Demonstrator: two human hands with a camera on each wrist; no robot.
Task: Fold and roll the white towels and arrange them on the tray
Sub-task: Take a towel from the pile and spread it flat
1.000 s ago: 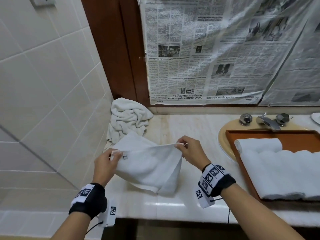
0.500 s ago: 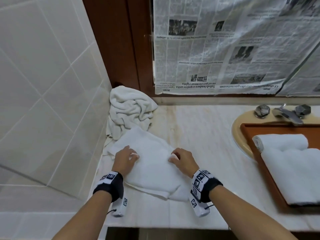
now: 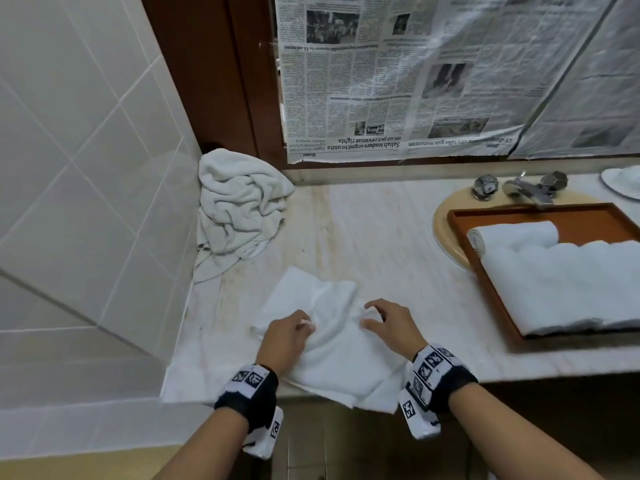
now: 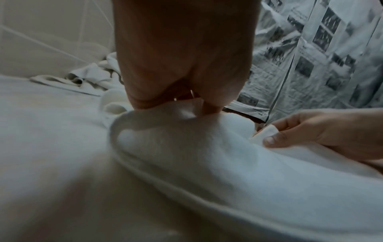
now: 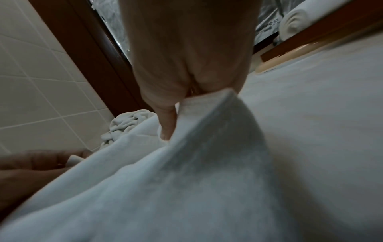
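Both hands were on one towel (image 3: 332, 341) at the near edge of the counter (image 3: 381, 237). The left hand (image 3: 287, 337) pinched a raised bit of its edge between thumb and curled fingers, as the left wrist view showed, and the right hand (image 3: 391, 327) pinched another bit of edge just beside it toward 3 o'clock, with one finger (image 5: 167, 124) stretched down along the cloth in the right wrist view. The two grips stood close together, with slack cloth humped between them. From the hands the towel spread mostly toward 12 o'clock across the counter, while its near part sagged over the counter lip toward 6 o'clock. Its long axis seemed to run from 6 to 12 o'clock, though the rumpling made that uncertain. A fold would likely need the pinched edge carried along that axis, with both hands equally near. The crumpled pile (image 3: 239, 209) of unfolded towels lay toward 11 o'clock, nearer the left hand. The tray (image 3: 460, 237), already holding rolled towels (image 3: 554, 282), sat toward 2 o'clock, nearer the right hand.
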